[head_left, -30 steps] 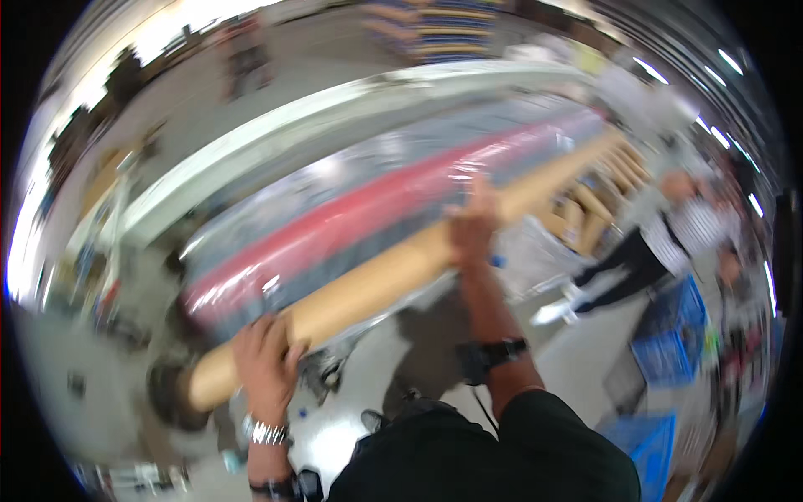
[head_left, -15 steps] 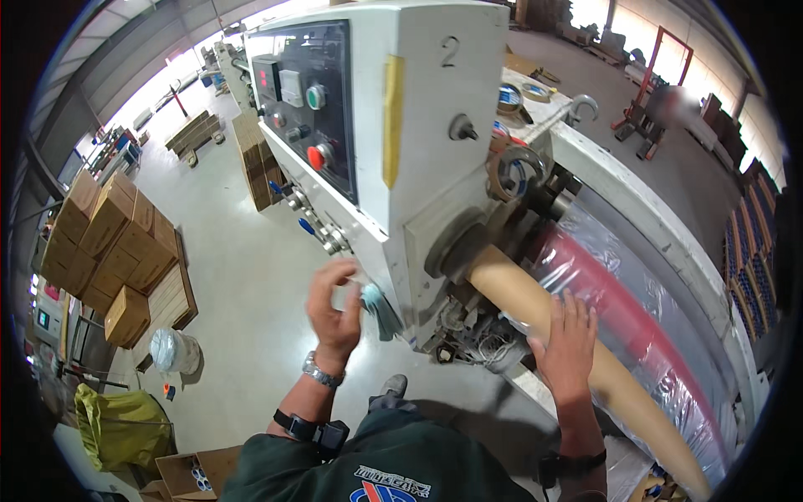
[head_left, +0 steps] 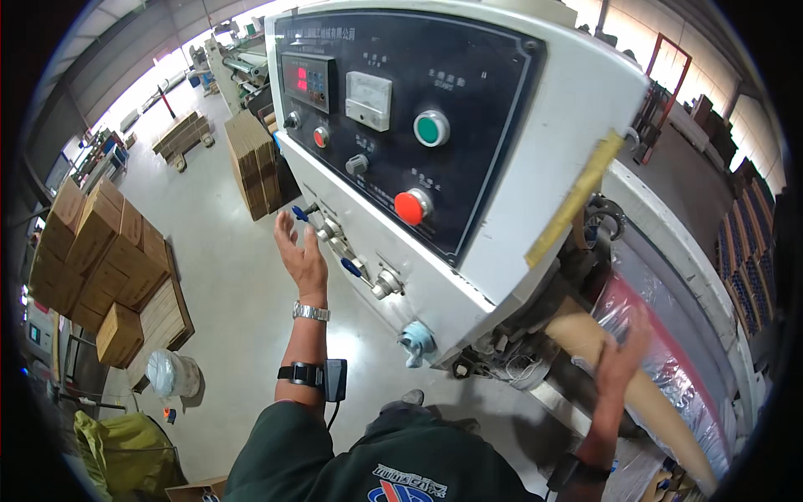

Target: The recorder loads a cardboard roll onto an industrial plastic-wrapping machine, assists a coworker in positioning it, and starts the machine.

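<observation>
Tube (head_left: 658,410) — long, lt. brown — nr. R fingers (head_left: 640,326)

Left hand (head_left: 303,263): raised, loosely spread; left forearm (head_left: 302,345) near upright. Right hand (head_left: 621,358): lower, blurred; right forearm (head_left: 603,427) slants.

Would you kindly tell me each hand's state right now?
Left hand: open, empty, near a blue lever.
Right hand: open, blurred, over the tan roll; contact unclear.
</observation>
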Tool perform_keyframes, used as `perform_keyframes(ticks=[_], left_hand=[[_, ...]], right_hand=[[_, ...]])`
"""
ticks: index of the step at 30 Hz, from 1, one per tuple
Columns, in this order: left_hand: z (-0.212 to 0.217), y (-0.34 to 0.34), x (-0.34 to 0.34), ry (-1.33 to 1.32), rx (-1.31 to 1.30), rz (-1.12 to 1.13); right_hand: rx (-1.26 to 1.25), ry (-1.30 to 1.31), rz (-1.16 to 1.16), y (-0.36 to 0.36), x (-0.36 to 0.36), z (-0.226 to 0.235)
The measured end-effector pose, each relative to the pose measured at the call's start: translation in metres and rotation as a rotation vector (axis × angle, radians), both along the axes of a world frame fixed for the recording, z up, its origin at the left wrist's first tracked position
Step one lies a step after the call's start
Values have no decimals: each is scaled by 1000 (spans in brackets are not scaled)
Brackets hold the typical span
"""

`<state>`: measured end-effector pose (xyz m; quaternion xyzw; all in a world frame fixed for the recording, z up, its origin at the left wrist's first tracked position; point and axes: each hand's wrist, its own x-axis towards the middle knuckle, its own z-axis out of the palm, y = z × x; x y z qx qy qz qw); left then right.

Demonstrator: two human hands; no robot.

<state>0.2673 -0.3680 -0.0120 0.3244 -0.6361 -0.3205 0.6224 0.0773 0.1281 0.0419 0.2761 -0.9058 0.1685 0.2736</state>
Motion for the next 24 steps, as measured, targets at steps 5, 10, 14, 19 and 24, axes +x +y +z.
perform_keyframes(ticks=[5, 10, 14, 19, 24], left_hand=[[-52, 15, 7, -265, -56, -111], [-74, -29, 7, -184, 76, 38], [-58, -104, -15, 172, 301, -43], [-74, -168, -27, -278, -209, -278], [-71, -199, -20, 89, 565, -601]], right_hand=[[-83, 85, -165, 79, -3, -24], [1, 75, -225, 64, -4, -29], [-41, 94, -217, 67, -4, -32], [-40, 178, -268, 95, -10, -33], [-35, 144, -256, 84, -21, -50]])
